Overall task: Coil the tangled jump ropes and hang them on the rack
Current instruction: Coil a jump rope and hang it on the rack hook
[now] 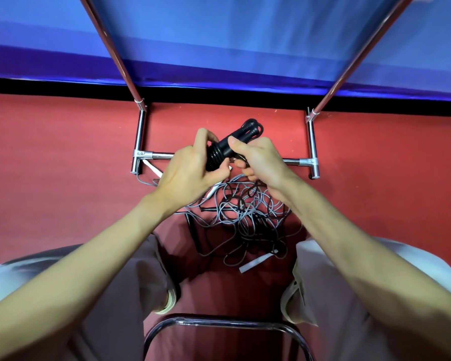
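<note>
From the head camera, looking down: you sit on a chair (227, 332) facing a chrome rack (311, 142) standing on the red floor (63, 152). Your left hand (190, 168) and right hand (258, 160) both have a closed grip on a black jump rope bundle (229, 147), its cord wound around the handles. Below, a tangled pile of grey and black ropes (245, 217) lies on the floor between your knees. You appear to be finishing the wrap; next, secure the loose end, then hang the bundle on the rack.
</note>
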`<state>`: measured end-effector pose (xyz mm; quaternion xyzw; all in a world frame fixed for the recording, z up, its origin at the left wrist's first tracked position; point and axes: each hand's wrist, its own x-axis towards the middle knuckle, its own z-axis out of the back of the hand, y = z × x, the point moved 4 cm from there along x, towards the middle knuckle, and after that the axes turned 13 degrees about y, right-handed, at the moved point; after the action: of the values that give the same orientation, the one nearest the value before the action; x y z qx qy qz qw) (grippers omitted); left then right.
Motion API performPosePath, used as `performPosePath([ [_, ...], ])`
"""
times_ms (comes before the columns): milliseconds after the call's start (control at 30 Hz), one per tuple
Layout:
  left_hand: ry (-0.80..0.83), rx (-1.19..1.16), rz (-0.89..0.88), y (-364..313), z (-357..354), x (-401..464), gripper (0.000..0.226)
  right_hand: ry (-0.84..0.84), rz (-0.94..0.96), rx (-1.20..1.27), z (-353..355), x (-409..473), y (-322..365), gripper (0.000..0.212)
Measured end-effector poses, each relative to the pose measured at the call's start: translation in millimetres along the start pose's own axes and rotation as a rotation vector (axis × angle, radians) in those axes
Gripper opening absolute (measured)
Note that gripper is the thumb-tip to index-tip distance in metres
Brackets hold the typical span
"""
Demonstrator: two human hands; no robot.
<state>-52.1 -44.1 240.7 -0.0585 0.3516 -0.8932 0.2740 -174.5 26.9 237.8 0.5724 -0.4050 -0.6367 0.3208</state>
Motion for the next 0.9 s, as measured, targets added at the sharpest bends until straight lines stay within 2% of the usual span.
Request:
performPosePath([
  [100, 0.012, -0.196, -0.015, -2.9, 0.1, 1.4, 0.035, 0.015, 0.021, 0.108, -1.9, 0.7, -3.5, 0.032],
  [200, -0.042, -0.351, -0.005, -5.2, 6.1, 5.0, 0.034, -0.017, 0.075, 0.181, -5.3, 0.9, 2.0, 0.036],
  [367, -0.143, -0.42, -0.008, -8.0, 8.6, 2.4, 0.037, -0.051, 0.11, 0.197, -11.1, 2.3, 8.1, 0.041],
  [500, -0.194, -0.308, 0.01, -5.7, 9.7, 0.1, 0.036, -0.086, 0.116, 0.119, -12.6, 6.0, 7.9, 0.048],
  [633, -0.091, -0.108, -0.008, -4.2, 7.0, 1.3, 0.038, -0.083, 0.004, -0.171, -13.1, 9.2, -0.1, 0.061],
  [800, 0.078, 0.167, -0.073, -11.2, -5.7, 4.1, 0.033, -0.083, -0.092, -0.409, 2.1, 10.2, 4.2, 0.054],
  [900, 0.146, 0.109, -0.179, -11.6, -12.0, 1.4, 0.03, -0.089, -0.127, -0.319, 15.5, 9.1, 0.2, 0.044],
])
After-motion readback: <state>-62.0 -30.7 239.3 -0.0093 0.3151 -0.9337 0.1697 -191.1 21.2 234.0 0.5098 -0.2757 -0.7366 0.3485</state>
